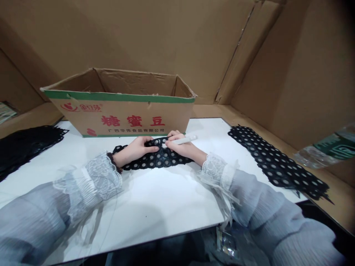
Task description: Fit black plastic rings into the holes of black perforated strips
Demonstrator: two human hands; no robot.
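Note:
A black strip with rows of round pale spots (155,159) lies across the white board in front of the box. My left hand (138,149) grips its upper left part, thumb on top and fingers at the far edge. My right hand (180,146) is closed round a white pen-like tool (184,140), whose lower end points at the strip's upper middle. The tool's tip is too small to make out. Part of the strip's right end is hidden by my right wrist.
An open cardboard box (124,114) stands behind the strip. Black pieces are stacked at the left (24,147); more spotted strips (277,160) lie at the right, near a plastic bottle (330,147). Cardboard walls (166,37) surround the white board (144,207).

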